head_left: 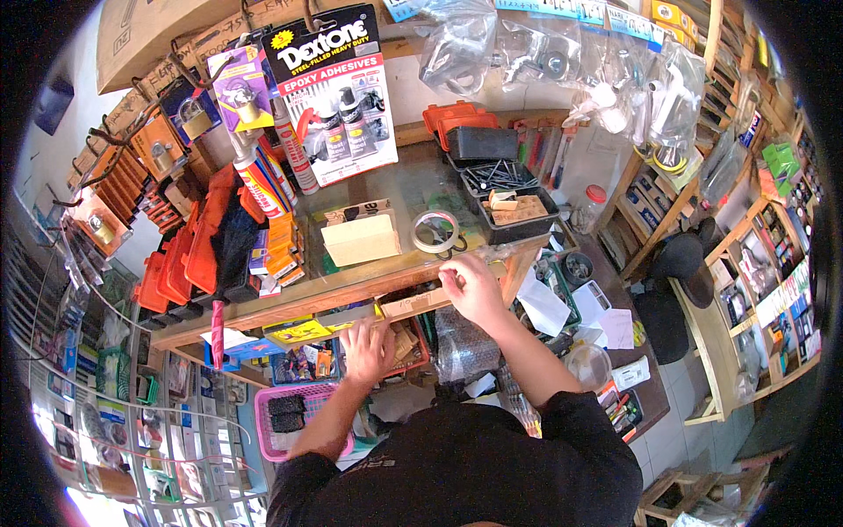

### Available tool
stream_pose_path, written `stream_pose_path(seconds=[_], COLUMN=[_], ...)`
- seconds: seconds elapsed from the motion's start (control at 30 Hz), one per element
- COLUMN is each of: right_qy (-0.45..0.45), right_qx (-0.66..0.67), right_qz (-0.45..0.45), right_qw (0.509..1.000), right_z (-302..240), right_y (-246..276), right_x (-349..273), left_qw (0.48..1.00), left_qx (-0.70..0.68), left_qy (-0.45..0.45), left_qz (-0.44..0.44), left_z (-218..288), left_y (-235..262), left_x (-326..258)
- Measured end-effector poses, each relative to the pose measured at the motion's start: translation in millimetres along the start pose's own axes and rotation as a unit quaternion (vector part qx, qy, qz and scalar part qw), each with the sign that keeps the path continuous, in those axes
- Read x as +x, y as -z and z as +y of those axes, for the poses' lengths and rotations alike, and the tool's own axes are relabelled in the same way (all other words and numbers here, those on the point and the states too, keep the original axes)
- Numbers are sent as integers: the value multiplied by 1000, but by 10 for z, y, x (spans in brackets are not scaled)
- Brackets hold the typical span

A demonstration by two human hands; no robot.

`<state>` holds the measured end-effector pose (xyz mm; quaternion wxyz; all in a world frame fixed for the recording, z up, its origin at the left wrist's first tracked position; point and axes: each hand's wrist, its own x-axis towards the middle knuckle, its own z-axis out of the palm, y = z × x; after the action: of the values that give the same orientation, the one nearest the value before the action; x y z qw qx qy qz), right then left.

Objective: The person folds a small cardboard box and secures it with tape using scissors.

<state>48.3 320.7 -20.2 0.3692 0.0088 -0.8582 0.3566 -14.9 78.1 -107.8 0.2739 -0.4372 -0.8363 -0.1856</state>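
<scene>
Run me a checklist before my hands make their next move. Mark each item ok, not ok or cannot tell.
1. Left hand free: ok, no object seen in it.
2. Right hand free: cannot tell, its fingers are curled.
3. Tape roll lying flat on the counter: ok.
4. Space on both sides of the tape roll: not ok, a cardboard piece sits left, a black bin right.
5. Black bin upright: ok.
</scene>
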Motion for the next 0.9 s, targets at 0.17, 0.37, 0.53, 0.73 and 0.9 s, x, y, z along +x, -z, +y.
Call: stream_pose_path(seconds=[0.17, 0.37, 0.53, 0.73, 0.9], right_qy=[46, 45, 40, -101, -212], right_qx=[-134, -252, -282, 112, 357], right_qz=[-8, -75, -115, -56, -37], right_qw=[990, 964, 952, 987, 909], right_z=[10, 44, 83, 59, -193], right_y=[-23, -41, -29, 309, 658], right_x=[259, 473, 613, 461, -3], left_qw=[885, 572, 568, 588, 629], left_qx=[-135, -205, -283, -348, -371], left_qy=[316, 438, 468, 453, 394], left_qz=[-315, -663, -615, -573, -558], left_z=[103, -137, -74, 11, -67], left_y=[-607, -884, -887, -956, -995], left_x=[-1575, -3322, -3258, -3045, -2886])
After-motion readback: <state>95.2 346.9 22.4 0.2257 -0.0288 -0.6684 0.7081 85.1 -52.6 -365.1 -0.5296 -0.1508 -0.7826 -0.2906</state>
